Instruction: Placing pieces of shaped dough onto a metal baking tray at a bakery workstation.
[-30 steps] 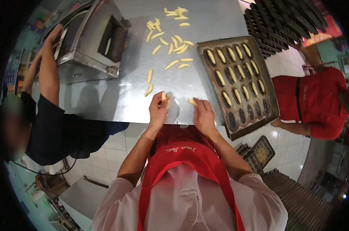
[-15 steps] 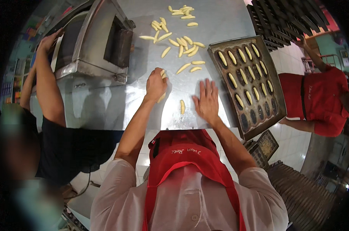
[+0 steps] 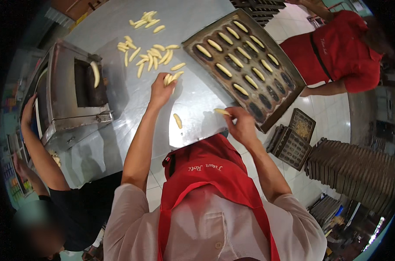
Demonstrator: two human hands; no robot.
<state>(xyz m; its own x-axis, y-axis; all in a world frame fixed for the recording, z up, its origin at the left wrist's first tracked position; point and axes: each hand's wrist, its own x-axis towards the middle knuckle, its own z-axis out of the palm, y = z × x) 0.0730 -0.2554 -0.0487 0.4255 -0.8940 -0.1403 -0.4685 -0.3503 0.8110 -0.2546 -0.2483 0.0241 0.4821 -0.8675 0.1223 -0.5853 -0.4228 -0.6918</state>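
Observation:
My left hand is closed around a few short pale yellow dough sticks, their ends poking out past the fingers above the metal table. Pinched between thumb and fingers of my right hand is a single dough stick, close to the lower corner of the baking tray. One loose dough stick lies on the table between my hands. Beyond my left hand, more dough sticks are scattered in loose piles. The dark moulded tray stands to the right, many of its oval hollows holding one stick each.
A metal machine stands on the table at left, a dough roll at its opening. A person in black has a hand on it. Another person in red stands beyond the tray. Stacked moulds are at lower right.
My right hand has gone from lying flat on the table to pinching a dough stick. My left hand now lifts several sticks. The view has turned, shifting the table's contents leftward.

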